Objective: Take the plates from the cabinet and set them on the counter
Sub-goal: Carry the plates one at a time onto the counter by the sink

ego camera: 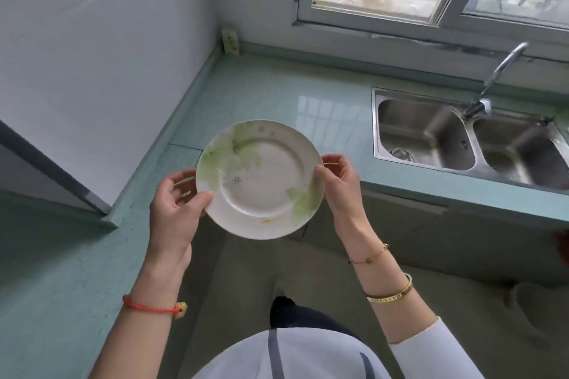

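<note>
a round white ceramic plate with pale green leaf prints (260,178) was pinched at its opposite rims by both hands. the left hand (175,206) was closed on the left rim, with the thumb laid over the top face and the fingers curled underneath. the right hand (337,184) was closed on the right rim, the fingertips pressed to the edge. the plate was held face up and slightly tilted, in the air above the inner corner of the glossy pale green l-shaped counter (277,92), partly over the counter's front edge and partly over the floor. a small yellow-brown smear was seen near the plate's near rim. a stainless steel double sink (462,138) with a curved chrome tap (498,74) was set into the counter's right stretch, well apart from the plate. a red cord bracelet (147,306) was worn on the left wrist and gold bangles (391,294) on the right.
</note>
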A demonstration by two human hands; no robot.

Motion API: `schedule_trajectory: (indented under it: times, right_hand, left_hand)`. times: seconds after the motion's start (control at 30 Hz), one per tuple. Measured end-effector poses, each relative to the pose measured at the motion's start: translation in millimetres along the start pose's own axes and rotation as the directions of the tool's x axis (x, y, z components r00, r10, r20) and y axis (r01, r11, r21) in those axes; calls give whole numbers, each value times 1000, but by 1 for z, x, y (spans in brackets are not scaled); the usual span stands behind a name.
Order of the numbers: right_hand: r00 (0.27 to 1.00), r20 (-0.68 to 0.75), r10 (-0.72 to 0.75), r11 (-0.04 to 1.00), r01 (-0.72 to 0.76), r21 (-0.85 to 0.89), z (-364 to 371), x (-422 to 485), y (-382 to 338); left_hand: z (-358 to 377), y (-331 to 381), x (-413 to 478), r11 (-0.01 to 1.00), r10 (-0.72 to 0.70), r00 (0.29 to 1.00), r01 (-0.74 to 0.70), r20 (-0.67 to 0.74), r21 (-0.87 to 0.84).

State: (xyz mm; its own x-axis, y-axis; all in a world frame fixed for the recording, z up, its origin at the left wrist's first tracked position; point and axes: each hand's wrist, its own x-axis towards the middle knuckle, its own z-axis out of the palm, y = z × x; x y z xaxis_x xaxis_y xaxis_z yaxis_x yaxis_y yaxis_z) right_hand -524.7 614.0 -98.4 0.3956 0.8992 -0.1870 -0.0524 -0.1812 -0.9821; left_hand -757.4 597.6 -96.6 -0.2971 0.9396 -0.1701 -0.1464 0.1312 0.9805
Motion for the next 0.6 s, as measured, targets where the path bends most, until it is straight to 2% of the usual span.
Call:
schedule_trajectory:
  times: [0.33, 0.6]
  right_hand:
    - [997, 79, -16, 995, 24, -100, 65, 172, -40]
    - [999, 36, -10, 983, 17, -182, 119, 275, -37]
  left_hand:
    - [68, 24, 163, 1000, -4, 998, 7, -68, 30]
    - [96, 16, 285, 996, -43, 998, 46, -41, 80]
